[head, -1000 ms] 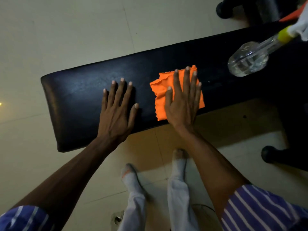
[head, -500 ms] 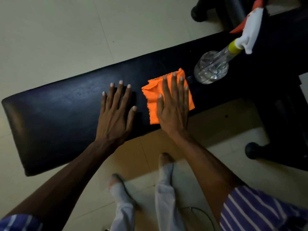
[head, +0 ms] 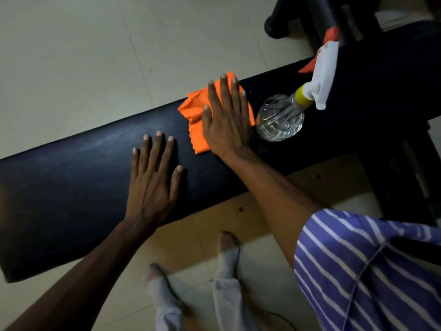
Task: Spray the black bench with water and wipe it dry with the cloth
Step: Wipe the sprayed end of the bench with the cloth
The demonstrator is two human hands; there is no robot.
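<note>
A long black padded bench [head: 71, 187] runs from lower left to upper right. An orange cloth [head: 194, 111] lies on it near the far edge, pressed flat under my right hand [head: 226, 120], whose fingers are spread over it. My left hand [head: 152, 182] rests flat on the bare bench surface to the left, fingers apart, holding nothing. A clear spray bottle [head: 281, 118] with a yellow collar, white head and orange trigger stands on the bench just right of the cloth, close to my right hand.
Pale tiled floor [head: 95, 56] surrounds the bench. Black frame parts and a rubber foot [head: 276, 25] stand at the upper right, more dark frame at the right edge. My feet in grey trousers [head: 226, 271] are below the bench's near edge.
My right hand has slid the orange cloth toward the far edge of the bench and closer to the spray bottle. The view shifted right along the bench. My left hand stays flat.
</note>
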